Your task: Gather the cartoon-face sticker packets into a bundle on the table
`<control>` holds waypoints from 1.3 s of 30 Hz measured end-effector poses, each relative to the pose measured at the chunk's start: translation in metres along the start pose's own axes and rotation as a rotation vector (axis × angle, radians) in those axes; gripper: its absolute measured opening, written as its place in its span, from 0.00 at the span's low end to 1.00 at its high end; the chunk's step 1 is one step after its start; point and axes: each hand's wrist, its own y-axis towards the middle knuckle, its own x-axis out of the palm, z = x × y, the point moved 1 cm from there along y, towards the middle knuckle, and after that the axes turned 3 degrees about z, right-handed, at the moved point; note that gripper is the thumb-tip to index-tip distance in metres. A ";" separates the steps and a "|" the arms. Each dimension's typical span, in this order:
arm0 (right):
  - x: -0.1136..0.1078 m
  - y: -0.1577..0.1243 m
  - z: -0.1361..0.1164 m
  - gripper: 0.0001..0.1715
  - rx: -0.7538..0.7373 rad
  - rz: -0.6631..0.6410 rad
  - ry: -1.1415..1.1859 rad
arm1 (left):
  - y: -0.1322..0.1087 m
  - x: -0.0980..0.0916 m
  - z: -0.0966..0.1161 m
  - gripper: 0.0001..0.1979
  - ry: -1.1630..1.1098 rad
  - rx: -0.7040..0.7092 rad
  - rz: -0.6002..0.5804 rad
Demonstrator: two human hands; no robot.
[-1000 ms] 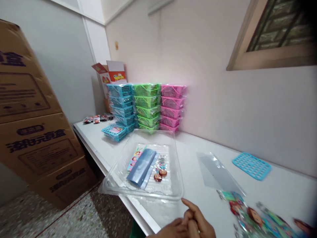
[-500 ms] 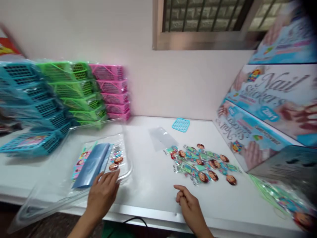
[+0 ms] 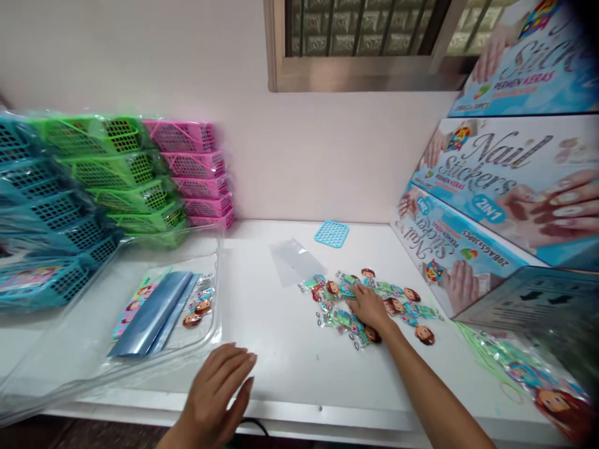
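On the white surface (image 3: 290,368), under the barred window, the right hand (image 3: 369,307) lies palm down on a scatter of little cartoon-face sticker packets (image 3: 397,305), its fingers spread loosely over the middle of the pile and touching several at once; I cannot tell whether any packet is actually pinched beneath it. The left hand (image 3: 219,386) rests flat and wide near the front edge, holding nothing, just beside the corner of a clear plastic tray (image 3: 213,340) that already carries a blue sleeve (image 3: 154,315) and a few of the same packets. To pick well from that heap, I'd judge it best to slide a single packet clear with the fingertips before lifting, since the glossy wrappers overlap and would likely drag neighbours along. A loose clear bag (image 3: 292,260) and a small blue grid lid (image 3: 331,233) lie behind the pile, apart from it. Stacked baskets (image 3: 126,181) in blue, green and pink stand at the left against the wall, and nail sticker boxes (image 3: 505,187) lean at the right.
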 end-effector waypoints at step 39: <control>-0.032 -0.071 -0.139 0.20 0.287 -0.059 1.181 | 0.032 0.126 -0.027 0.15 -1.650 -1.499 0.382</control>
